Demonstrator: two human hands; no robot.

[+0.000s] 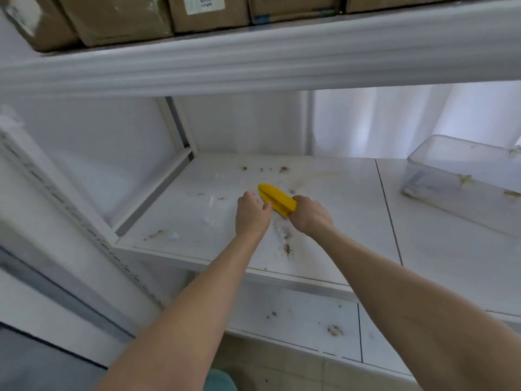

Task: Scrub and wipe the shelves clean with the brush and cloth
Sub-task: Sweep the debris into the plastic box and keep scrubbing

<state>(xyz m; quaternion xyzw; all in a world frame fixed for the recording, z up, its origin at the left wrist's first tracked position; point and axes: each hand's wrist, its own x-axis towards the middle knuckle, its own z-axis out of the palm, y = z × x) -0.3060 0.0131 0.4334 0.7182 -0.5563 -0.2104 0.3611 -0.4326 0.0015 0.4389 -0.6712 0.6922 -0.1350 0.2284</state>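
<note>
My right hand (310, 214) grasps yellow brush (277, 198) on stained shelf (344, 221); left hand (251, 215) alongside, can't tell grip; tub (465, 176) at 3 o'clock.

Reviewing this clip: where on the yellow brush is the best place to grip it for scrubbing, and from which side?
Grip the yellow brush by its smooth back at the near end, coming from above and the right, as the right hand does. Its bristles face down onto the shelf and the long body points away, so the top is free.
</note>
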